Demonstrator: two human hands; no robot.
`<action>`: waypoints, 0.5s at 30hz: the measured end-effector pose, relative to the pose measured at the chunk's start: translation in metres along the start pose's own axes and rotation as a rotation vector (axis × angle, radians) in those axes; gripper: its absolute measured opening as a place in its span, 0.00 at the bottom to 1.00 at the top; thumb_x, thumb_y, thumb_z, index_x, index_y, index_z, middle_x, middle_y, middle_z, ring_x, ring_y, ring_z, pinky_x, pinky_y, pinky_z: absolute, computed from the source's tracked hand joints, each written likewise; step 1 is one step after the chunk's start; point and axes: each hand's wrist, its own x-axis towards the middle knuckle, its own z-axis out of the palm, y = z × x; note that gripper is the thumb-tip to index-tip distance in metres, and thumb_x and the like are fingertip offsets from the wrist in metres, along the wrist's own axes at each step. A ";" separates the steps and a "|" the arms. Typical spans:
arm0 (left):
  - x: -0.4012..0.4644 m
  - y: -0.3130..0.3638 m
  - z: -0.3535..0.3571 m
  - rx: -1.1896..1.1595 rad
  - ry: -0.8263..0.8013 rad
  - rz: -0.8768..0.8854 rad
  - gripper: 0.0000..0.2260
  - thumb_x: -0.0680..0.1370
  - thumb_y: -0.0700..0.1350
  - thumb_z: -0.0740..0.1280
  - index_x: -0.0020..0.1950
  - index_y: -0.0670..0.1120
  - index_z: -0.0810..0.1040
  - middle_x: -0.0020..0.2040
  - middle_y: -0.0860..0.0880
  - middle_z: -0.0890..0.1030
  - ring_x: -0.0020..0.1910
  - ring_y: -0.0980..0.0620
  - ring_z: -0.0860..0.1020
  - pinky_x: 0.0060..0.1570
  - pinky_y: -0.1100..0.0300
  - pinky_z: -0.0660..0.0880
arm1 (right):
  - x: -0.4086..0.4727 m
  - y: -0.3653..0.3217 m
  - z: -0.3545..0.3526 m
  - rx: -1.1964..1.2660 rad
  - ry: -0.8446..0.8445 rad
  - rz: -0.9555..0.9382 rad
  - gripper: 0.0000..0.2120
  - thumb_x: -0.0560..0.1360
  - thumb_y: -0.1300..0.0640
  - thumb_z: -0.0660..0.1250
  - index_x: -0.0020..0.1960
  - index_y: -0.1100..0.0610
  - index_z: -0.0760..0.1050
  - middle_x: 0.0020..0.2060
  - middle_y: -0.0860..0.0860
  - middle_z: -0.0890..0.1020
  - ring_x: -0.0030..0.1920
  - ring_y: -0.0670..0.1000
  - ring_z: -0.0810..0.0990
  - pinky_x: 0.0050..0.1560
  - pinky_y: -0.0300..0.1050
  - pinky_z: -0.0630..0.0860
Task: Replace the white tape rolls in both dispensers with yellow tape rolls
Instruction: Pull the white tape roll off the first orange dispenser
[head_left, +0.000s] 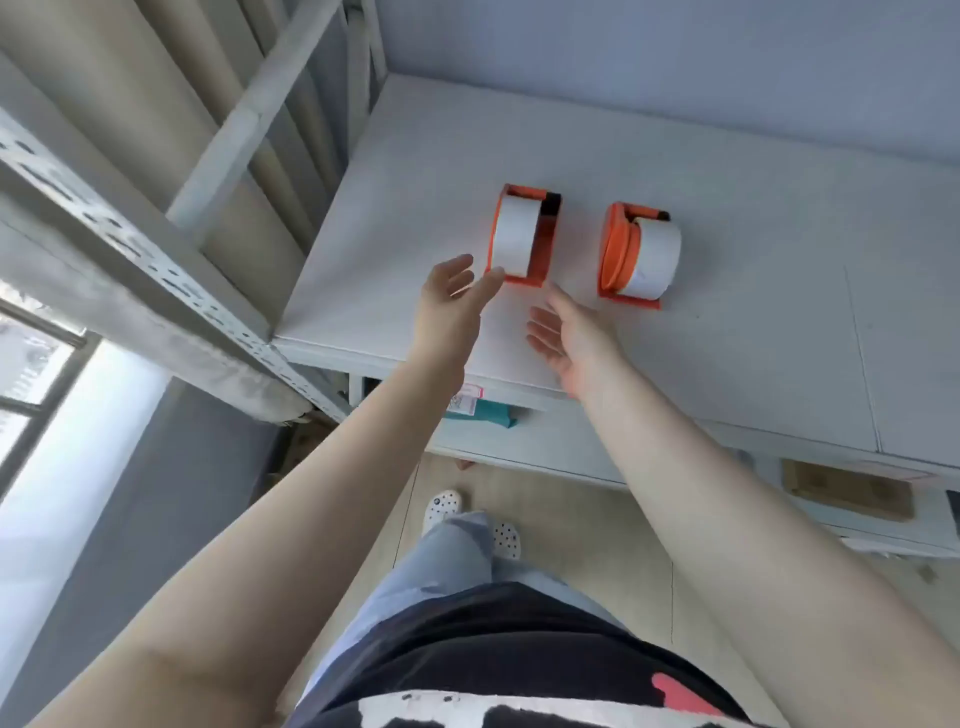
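Two orange tape dispensers stand side by side on a white table (727, 338). The left dispenser (543, 244) holds a white tape roll (514, 236). The right dispenser (615, 249) holds another white tape roll (655, 254). My left hand (452, 299) is open, its fingertips at the near left corner of the left dispenser. My right hand (566, 338) is open too, palm up, just in front of the gap between the two dispensers. No yellow tape roll is in view.
A grey metal shelf frame (130, 244) rises at the left of the table. Under the tabletop sit a teal packet (485, 410) and a cardboard box (847, 488). My legs and white shoes (441, 506) stand on the wood floor.
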 end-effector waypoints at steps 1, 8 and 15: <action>0.006 0.005 0.001 0.028 0.011 0.013 0.23 0.75 0.49 0.70 0.68 0.46 0.71 0.64 0.46 0.75 0.61 0.50 0.75 0.55 0.60 0.70 | 0.005 -0.001 0.004 0.007 0.017 0.018 0.09 0.74 0.50 0.70 0.46 0.56 0.76 0.39 0.52 0.81 0.36 0.48 0.80 0.33 0.38 0.80; 0.059 0.006 0.000 0.356 -0.167 0.093 0.09 0.71 0.37 0.72 0.51 0.43 0.81 0.46 0.48 0.81 0.47 0.51 0.77 0.50 0.63 0.69 | 0.036 -0.003 0.027 0.040 0.065 0.026 0.07 0.81 0.59 0.60 0.53 0.63 0.72 0.36 0.55 0.79 0.20 0.42 0.78 0.25 0.32 0.76; 0.091 0.031 -0.008 0.277 -0.340 0.177 0.06 0.72 0.37 0.73 0.39 0.36 0.77 0.40 0.42 0.76 0.39 0.49 0.73 0.44 0.63 0.70 | 0.047 -0.002 0.027 0.064 0.062 0.026 0.08 0.79 0.66 0.61 0.40 0.62 0.71 0.36 0.57 0.78 0.22 0.43 0.80 0.28 0.32 0.78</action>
